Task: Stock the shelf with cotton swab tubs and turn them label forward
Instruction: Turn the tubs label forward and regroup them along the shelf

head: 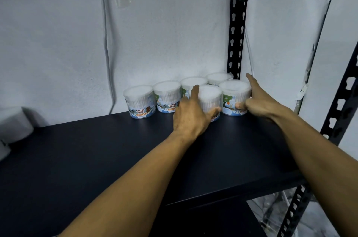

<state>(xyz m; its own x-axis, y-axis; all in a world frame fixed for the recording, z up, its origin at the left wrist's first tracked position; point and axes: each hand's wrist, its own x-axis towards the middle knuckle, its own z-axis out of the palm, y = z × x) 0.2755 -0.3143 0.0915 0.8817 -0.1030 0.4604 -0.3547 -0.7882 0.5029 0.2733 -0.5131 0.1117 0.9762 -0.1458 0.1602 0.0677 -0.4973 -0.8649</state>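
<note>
While a white cylindrical roll (14, 124) is sitting at the far left of the dark matte shelf board (96, 159), six clear round plastic tubs packed with white cotton swabs are standing grouped at the back right against the white wall (58, 33). Leftmost tub (139, 101) is showing its "COTTON BUDS" label forward, and the second tub (167, 95) is too. Left hand (190, 115) is gripping the front middle tub (210, 99), fingers curled around it. Right hand (257, 101) is holding the front right tub (235, 96), thumb on its front and forefinger stretched behind, beside the black slotted steel upright (236, 23).
</note>
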